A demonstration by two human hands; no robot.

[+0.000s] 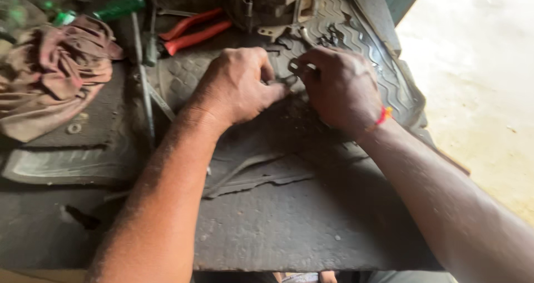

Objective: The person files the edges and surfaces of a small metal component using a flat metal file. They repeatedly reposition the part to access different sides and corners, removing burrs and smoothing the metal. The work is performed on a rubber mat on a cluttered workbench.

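Rubber mat (267, 227), dark and ribbed, covers nearly the whole bench under your arms, with a torn flap curling near its middle. Next in size, a grimy rag (53, 77) lies bunched at nine o'clock, well apart from your hands. At twelve o'clock sits a greasy metal assembly (275, 5), just beyond your fingers. Red-handled pliers (194, 31) lie at eleven o'clock beside it, and a green-handled screwdriver (136, 49) runs from the top edge down toward eight o'clock, its shaft passing just left of your wrist.

Your left hand (236, 85) is curled narrow, thumb and fingers pinched on a small dark metal part (290, 78) at the centre of the mat. Your right hand (339, 85), with a red thread at the wrist, closes on the same part from three o'clock, fingertips meeting the left ones. The part is mostly hidden between your fingers; it may be a clip or bracket, but its shape is too covered to tell. A small washer (73, 128) rests at eight o'clock below the rag.
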